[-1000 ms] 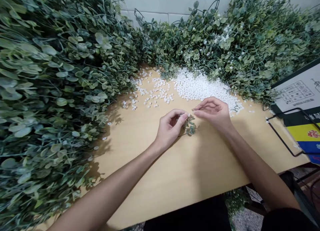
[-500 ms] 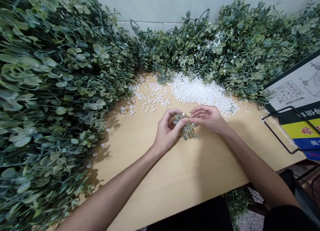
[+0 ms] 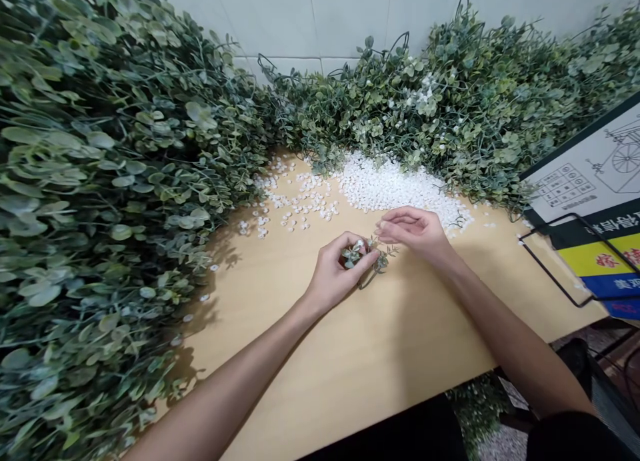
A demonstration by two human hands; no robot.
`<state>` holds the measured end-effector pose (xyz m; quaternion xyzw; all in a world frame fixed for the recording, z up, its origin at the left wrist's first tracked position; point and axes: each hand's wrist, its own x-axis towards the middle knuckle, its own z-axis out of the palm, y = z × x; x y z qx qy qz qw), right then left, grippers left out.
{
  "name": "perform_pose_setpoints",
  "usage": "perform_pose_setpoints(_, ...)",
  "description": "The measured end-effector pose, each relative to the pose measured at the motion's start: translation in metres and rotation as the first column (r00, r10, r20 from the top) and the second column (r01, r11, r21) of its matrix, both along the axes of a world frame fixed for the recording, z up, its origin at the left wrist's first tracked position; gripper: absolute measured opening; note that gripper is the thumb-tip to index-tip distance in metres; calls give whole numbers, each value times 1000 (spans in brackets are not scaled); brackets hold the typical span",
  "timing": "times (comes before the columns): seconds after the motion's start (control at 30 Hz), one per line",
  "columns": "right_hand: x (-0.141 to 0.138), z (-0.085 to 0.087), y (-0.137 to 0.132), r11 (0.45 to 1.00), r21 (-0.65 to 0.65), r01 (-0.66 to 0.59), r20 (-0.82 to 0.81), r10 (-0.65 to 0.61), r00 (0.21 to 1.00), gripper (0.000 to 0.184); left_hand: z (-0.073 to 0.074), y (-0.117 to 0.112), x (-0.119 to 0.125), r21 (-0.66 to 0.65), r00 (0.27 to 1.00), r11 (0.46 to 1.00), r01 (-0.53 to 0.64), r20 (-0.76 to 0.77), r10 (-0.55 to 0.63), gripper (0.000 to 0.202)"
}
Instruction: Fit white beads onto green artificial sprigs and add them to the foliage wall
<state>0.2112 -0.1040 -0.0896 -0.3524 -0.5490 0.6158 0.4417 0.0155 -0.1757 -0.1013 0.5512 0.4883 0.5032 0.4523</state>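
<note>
So the left hand [image 3: 336,269] has a small leafy sprig [image 3: 381,261] pinched between thumb and fingers, just below the middle of the frame, with leaves poking out on both sides of the thumb. The right hand [image 3: 417,233] is right beside it, fingertips drawn in close to the sprig's upper end; can't tell if they're touching it or have anything tiny between them. Progress-wise, there's a white spot [image 3: 360,244] on the leaves inside the left hand's curl, which looks like one bead in place, so I'd call this sprig partly done at best. How many it's meant to carry, no idea. Plenty left over though: a dense pile of white beads [image 3: 385,184] sits just above center on the wooden table [image 3: 300,354], with a looser scatter of beads [image 3: 310,198] to its left. Some of the greenery at upper right [image 3: 480,94] has white dots in it, maybe finished pieces, while the big leafy heap on the left [image 3: 125,181] looks mostly plain green, so probably not beaded.
</note>
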Motion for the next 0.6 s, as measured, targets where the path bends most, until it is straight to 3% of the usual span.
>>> perform_pose_setpoints(0.1,15,2,14,953,153,262,-17,-263,965,36,-3,1,-1,-40,997,997,-65,39,67,26)
perform_pose_setpoints(0.17,29,0,26,836,301,458,7,-482,876,32,-4,2,-1,-53,994,995,-82,62,85,26)
perform_pose_setpoints(0.23,42,-3,35,713,454,534,79,-629,773,25,-3,2,-2,-48,994,996,-82,76,85,26)
perform_pose_setpoints(0.33,55,-9,41,629,633,452,236,-713,660,18,0,2,-1,-48,991,996,-75,104,80,29)
perform_pose_setpoints(0.47,56,-14,39,580,789,202,379,-719,583,19,2,2,0,-21,984,997,-78,160,80,35)
perform_pose_setpoints(0.6,51,-14,35,554,832,-2,477,-713,514,24,0,3,0,-40,984,996,-84,155,89,42)
